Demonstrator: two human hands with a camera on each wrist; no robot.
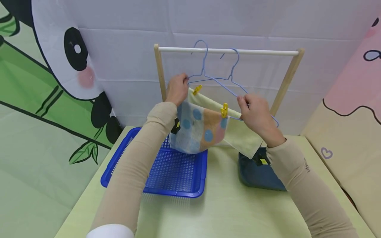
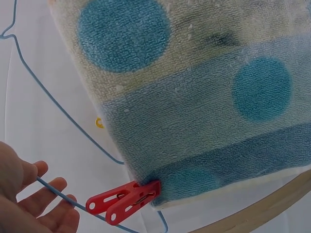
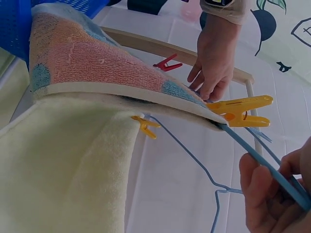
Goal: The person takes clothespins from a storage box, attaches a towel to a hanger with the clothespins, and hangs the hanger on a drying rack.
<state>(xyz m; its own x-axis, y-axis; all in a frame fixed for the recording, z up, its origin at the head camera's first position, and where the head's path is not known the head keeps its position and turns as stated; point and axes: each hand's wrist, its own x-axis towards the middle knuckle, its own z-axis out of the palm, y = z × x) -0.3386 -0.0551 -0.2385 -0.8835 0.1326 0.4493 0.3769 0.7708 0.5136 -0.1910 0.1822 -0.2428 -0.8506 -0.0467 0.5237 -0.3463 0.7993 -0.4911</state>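
Note:
My left hand (image 1: 177,88) holds the left end of a blue wire hanger (image 1: 204,64); in the left wrist view, fingers (image 2: 58,187) curl under the wire. Further right, my right hand (image 1: 256,114) grips the same hanger's other side. A multicoloured dotted towel (image 1: 196,127) hangs from it, fastened by a yellow clothespin (image 1: 224,110) and a red clothespin (image 2: 127,200). Behind it, a pale yellow towel (image 1: 247,141) with another yellow clothespin (image 1: 197,89) hangs by a second blue hanger (image 1: 235,64). Both hooks are at the white rod (image 1: 268,52); whether the front hook rests on it I cannot tell.
Wooden posts (image 1: 287,79) carry the rod at the back of the table (image 1: 226,205). A blue plastic basket (image 1: 175,192) stands at left, below the dotted towel. A dark teal tray (image 1: 259,178) lies at right, partly behind the right forearm. Printed cloth walls (image 1: 134,62) surround the table.

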